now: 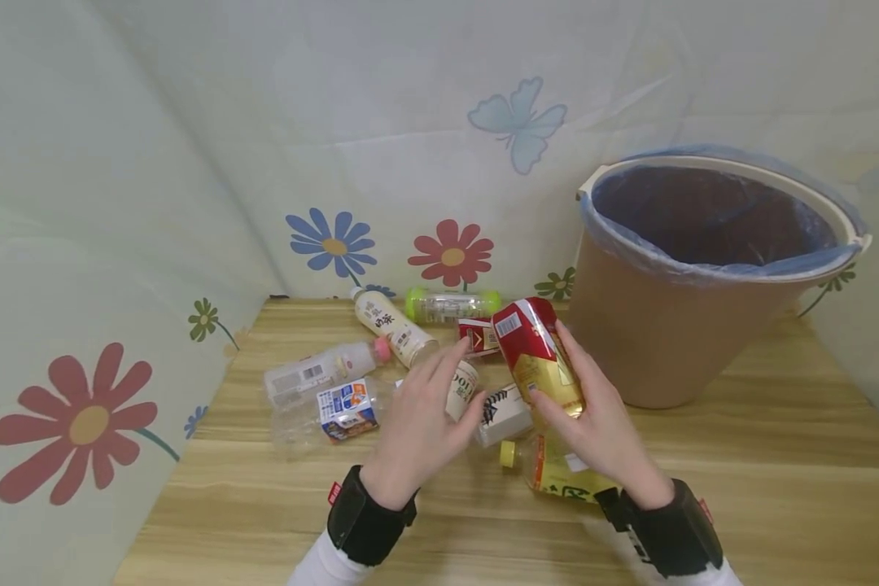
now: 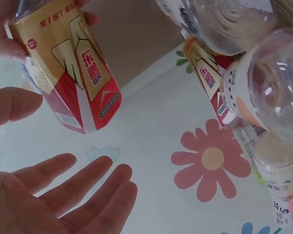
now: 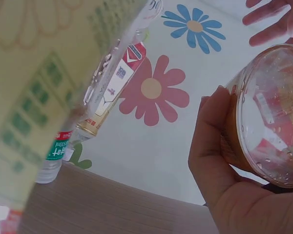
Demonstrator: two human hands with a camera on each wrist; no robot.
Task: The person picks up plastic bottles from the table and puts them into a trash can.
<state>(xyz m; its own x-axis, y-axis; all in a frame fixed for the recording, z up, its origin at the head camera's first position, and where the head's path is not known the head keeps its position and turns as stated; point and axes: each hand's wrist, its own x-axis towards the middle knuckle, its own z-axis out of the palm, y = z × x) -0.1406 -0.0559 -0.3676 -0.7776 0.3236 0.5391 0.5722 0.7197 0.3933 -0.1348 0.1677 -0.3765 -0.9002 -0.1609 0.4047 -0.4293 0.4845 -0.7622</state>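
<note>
My right hand (image 1: 601,415) grips a red-and-gold drink bottle (image 1: 538,350), thumb on one side and fingers on the other, raised over the tabletop near the bin. In the left wrist view the bottle (image 2: 73,68) tilts, and the right wrist view shows its clear round end (image 3: 271,117). My left hand (image 1: 421,423) is open with spread fingers, holding nothing, above the bottles and left of the gripped one. Below the right hand lies a yellow-labelled bottle (image 1: 560,472) with a yellow cap. A clear bottle with black lettering (image 1: 505,413) lies between the hands.
A brown bin (image 1: 623,350) with a blue liner (image 1: 652,256) stands at the right. Around the left hand lie a milk tea bottle (image 1: 388,321), a pink-capped bottle (image 1: 322,370), a blue-labelled bottle (image 1: 346,409), a green-ended bottle (image 1: 452,305) and another red-and-gold bottle (image 1: 476,335).
</note>
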